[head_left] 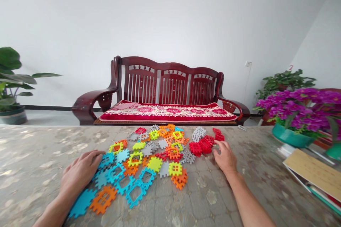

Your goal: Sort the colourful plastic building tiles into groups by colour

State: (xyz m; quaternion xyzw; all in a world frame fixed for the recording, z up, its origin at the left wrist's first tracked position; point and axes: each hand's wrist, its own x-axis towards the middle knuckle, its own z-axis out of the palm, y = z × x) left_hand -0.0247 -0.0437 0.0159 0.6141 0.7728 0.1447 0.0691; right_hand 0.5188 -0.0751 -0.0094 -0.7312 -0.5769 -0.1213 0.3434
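Hands, two, bare, head view. Left hand: palm down, loosely open, arm entering from the near left, fingers directed rightward and toward the far edge; fingertips at the outer side of the blue pieces, contact apparent, nothing seen lifted. Right hand: arm entering from the near right and slanting toward the far edge; fingers loosely bent, thumb parted from the forefinger, nothing visible between them. Its fingertips are just beside the red pieces; whether they touch cannot be told.

Interlocking plastic pieces, notched, mostly square, some with window openings: lying on the patterned surface at various angles. The main spread has its long axis running from toward the near left corner to the middle of the far edge. Solid blue plate: beside the left forearm, its longer side slanting away to the right. Orange window piece: just right of that plate, turned askew. Grey pieces: grouped near the far edge, behind the red ones. Purple flowers in a green pot: toward the far right corner.
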